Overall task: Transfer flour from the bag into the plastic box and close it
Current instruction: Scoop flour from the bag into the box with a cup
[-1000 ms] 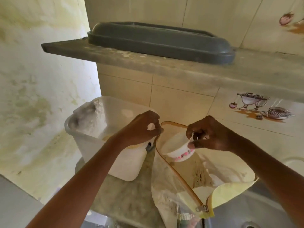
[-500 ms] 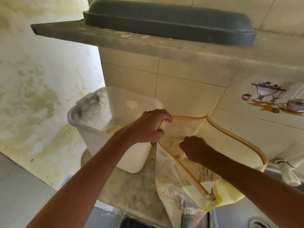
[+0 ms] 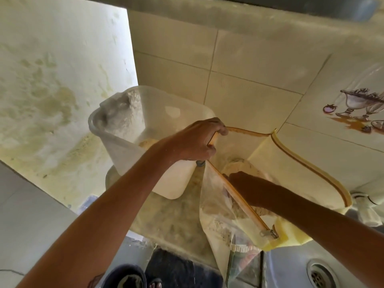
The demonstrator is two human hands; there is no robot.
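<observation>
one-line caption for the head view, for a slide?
Left hand holds the zippered flour bag open beside the plastic box while the right hand reaches inside.

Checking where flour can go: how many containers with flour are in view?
2: the translucent plastic box left on the counter, and the zippered yellow bag right of it. Others may sit outside the view.

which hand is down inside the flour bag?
The right hand, plunged past the zip edge into the bag. The left hand only grips the bag's rim, beside the plastic box.
</observation>
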